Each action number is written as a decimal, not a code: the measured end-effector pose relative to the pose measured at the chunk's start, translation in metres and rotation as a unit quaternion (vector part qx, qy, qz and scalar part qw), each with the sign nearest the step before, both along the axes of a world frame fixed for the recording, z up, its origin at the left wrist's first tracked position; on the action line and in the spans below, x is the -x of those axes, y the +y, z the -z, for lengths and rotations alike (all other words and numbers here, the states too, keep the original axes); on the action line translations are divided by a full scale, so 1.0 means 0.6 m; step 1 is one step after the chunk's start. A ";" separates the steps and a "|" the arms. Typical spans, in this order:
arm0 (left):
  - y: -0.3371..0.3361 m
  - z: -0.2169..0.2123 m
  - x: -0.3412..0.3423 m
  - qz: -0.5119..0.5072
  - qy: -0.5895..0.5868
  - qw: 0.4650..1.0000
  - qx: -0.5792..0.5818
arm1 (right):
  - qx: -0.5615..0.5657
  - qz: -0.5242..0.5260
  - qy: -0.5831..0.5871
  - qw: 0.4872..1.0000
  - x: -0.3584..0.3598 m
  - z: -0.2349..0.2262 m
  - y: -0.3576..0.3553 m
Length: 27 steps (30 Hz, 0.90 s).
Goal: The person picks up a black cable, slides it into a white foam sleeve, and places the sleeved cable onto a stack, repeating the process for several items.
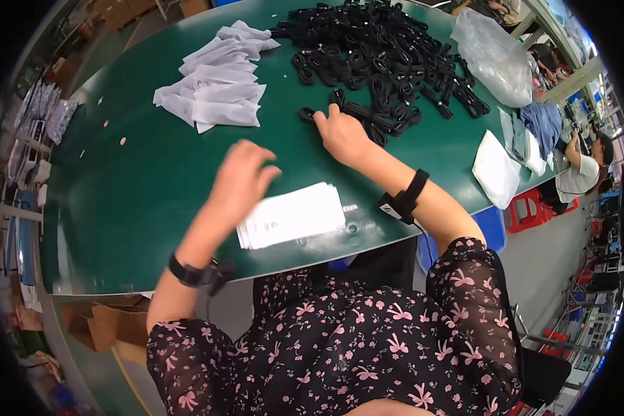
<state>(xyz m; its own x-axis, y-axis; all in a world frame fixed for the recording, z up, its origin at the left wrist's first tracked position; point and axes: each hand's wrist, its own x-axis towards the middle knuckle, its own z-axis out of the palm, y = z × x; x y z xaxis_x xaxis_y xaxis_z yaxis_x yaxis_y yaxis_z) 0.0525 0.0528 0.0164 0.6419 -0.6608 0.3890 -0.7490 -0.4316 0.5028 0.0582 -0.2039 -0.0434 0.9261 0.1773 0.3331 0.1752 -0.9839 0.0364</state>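
My right hand (344, 136) reaches to the near edge of a large heap of bundled black cables (381, 52). Its thumb and forefinger pinch one coiled black cable (306, 113), partly hidden behind the fingertips. My left hand (239, 179), slightly blurred, hovers over the table with thumb and fingers apart and nothing in it. Just below it lies a stack of white printed paper slips or flat bags (295, 216), close to the table's front edge. Beyond the left hand, several filled whitish translucent bags (218, 80) overlap in a row.
The green table (145, 201) fills most of the view. A large clear plastic bag (492, 59) lies at the far right, with a white packet (496, 170) and bluish cloth (541, 126) nearer. Cardboard boxes (111, 326) stand below the left edge. Another person (581, 173) sits at right.
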 end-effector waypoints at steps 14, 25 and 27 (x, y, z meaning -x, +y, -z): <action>-0.092 0.103 0.167 -0.026 -0.017 0.999 -0.015 | -0.112 -0.029 0.009 0.993 0.210 0.005 -0.041; -0.112 0.104 0.171 -0.069 0.006 0.998 -0.001 | -0.165 -0.066 -0.027 0.984 0.258 -0.009 -0.041; -0.109 0.108 0.166 -0.073 0.047 0.996 0.033 | -0.207 -0.071 -0.036 0.975 0.274 -0.017 -0.037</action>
